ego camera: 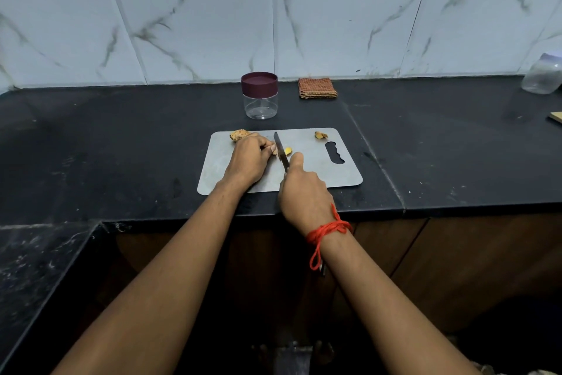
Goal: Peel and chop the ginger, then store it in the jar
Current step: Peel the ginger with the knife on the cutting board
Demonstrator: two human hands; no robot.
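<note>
A grey cutting board (319, 174) lies on the black counter. My left hand (248, 160) holds a piece of ginger down on the board, fingertips curled over it. My right hand (301, 192) grips a knife (280, 155) whose blade stands across the ginger. A yellow cut piece (287, 150) lies just right of the blade. An unpeeled ginger lump (239, 135) sits at the board's far left corner, and a small scrap (320, 135) lies near the far right. The clear jar (260, 101) with its maroon lid on stands behind the board.
A folded brown checked cloth (317, 88) lies by the tiled wall. A clear plastic jar (542, 75) stands at the far right, with a wooden edge (556, 117) near it. The counter steps down at the left front.
</note>
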